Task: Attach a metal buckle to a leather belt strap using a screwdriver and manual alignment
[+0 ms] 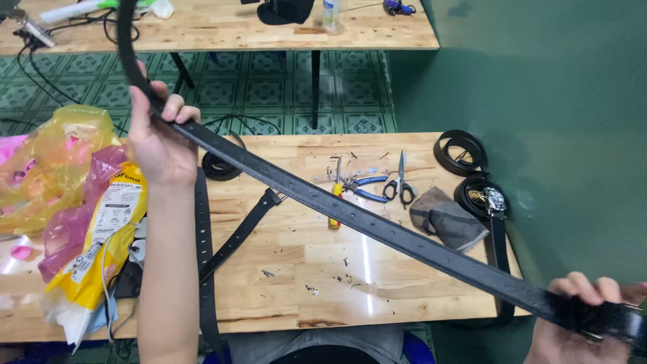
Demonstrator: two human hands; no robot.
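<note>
A long black belt [377, 226] stretches diagonally above the wooden table [303, 269], from upper left to lower right. My left hand [158, 138] grips it near its upper part, with the strap's end curving up past the hand. My right hand [583, 320] holds the lower end at the buckle, off the table's right edge. Small punched holes show along the strap.
On the table lie blue-handled pliers [364, 187], scissors [400, 182], a yellow-handled screwdriver [335, 202], a grey cloth [448, 219], coiled black belts [461, 152] and loose straps [236, 236]. Yellow and pink plastic bags [74, 202] sit at left. A second table [236, 30] stands behind.
</note>
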